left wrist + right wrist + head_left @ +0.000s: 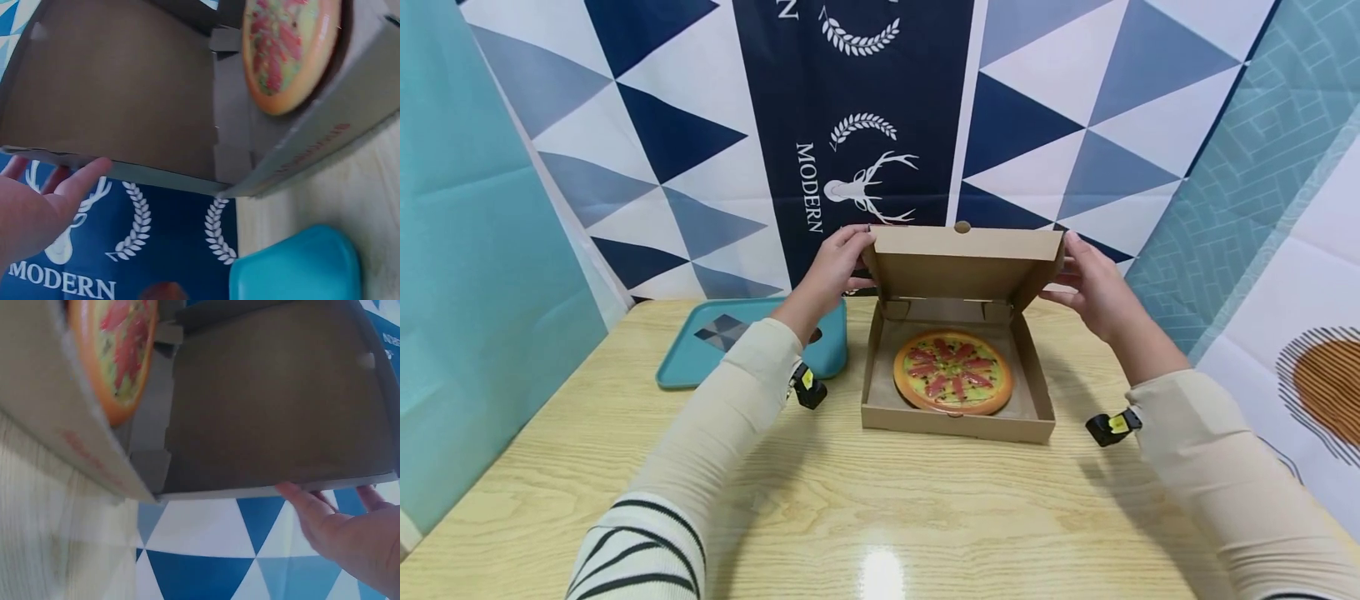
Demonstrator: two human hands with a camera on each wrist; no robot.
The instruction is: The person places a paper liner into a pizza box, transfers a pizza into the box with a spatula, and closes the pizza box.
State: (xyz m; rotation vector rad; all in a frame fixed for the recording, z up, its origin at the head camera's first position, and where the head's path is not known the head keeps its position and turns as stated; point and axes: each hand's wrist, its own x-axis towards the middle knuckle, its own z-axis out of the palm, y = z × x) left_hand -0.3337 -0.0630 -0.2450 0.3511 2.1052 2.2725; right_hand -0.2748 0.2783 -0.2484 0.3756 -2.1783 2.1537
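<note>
A cardboard pizza box (958, 423) stands on the table with its lid (955, 275) raised and tilted over the back. Inside the base lies a round pizza (953, 372) with red strips and green bits on top. My left hand (837, 262) holds the lid at its left side, near the upper corner. On the opposite side my right hand (1093, 283) holds the lid's right edge. Both wrist views show a thumb or finger at the lid's rim; the fingers behind the cardboard are partly hidden.
A teal tray (681, 354) rests left of the box, partly behind my left forearm. The wooden table (880, 500) stretches toward me in front of the box. A patterned cloth (857, 108) hangs close behind, and teal and white cloths hang at the sides.
</note>
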